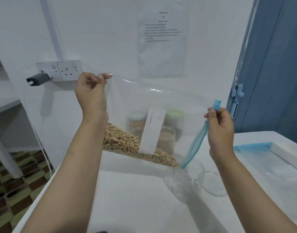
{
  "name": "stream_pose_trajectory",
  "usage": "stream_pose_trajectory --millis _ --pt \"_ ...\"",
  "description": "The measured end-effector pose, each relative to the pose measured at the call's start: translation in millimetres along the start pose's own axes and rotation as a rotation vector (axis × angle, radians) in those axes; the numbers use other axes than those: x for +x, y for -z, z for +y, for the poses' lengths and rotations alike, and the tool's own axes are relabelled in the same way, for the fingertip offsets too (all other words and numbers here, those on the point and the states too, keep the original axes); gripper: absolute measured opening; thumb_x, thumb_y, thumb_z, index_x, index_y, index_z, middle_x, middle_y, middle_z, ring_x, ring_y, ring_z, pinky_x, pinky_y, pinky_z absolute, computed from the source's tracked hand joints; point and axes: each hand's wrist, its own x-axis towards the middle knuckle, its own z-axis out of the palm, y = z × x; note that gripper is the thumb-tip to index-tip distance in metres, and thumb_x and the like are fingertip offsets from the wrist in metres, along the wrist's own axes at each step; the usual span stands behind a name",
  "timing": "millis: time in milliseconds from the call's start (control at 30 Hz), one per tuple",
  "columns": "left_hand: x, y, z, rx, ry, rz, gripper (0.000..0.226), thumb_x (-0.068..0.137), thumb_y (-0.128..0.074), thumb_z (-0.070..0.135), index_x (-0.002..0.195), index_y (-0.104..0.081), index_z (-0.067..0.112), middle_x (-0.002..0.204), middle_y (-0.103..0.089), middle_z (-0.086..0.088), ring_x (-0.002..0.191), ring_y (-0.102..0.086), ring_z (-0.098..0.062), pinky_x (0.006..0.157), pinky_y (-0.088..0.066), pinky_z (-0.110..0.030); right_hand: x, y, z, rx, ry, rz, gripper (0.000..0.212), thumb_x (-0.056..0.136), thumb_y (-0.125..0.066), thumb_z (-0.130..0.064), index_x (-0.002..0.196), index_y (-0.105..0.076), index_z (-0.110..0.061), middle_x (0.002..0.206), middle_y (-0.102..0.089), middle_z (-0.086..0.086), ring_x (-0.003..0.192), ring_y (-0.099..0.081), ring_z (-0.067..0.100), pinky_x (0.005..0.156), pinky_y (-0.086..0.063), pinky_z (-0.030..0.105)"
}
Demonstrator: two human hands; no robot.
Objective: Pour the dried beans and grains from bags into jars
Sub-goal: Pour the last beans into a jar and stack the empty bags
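A clear zip bag (163,105) with a blue zipper strip (197,140) hangs tilted over the white table (127,199). My left hand (92,93) pinches its upper left corner, raised high. My right hand (220,128) pinches the zipper edge near the blue slider. Pale dried beans (127,143) lie along the bag's lower edge, sloping down toward the open corner. That corner sits just above the mouth of an empty clear glass jar (184,180). A white label (152,130) is stuck on the bag.
Seen through the bag, three filled jars stand at the back, one with a white lid (136,116) and one with a green lid (174,114). A clear jar lid (213,184) lies right of the empty jar. An empty blue-zip bag (262,157) lies at right. A wall socket (60,70) is at left.
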Motion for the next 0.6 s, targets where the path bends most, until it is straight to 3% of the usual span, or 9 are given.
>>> stream_pose_trajectory --millis 167,600 --pt "-3.6 -8.8 5.4 -0.012 -0.022 -0.023 0.034 0.095 -0.048 -0.006 0.076 -0.037 0.020 0.086 -0.068 -0.012 0.073 -0.063 -0.003 0.069 -0.040 -0.016 -4.6 4.9 3.5 -0.009 0.002 0.013 0.016 0.103 -0.050 -0.022 0.092 -0.055 -0.034 0.086 -0.062 -0.017 0.085 -0.056 0.000 0.080 -0.041 0.016" --pt "-2.4 -16.3 11.4 -0.005 -0.027 -0.044 0.033 0.095 -0.047 -0.005 0.076 -0.038 0.021 0.083 -0.070 -0.007 0.075 -0.063 -0.005 0.069 -0.039 -0.019 -2.6 6.1 -0.9 0.007 -0.018 0.026 0.017 0.102 -0.049 -0.019 0.094 -0.054 -0.033 0.093 -0.061 -0.013 0.091 -0.056 0.005 0.083 -0.041 0.019"
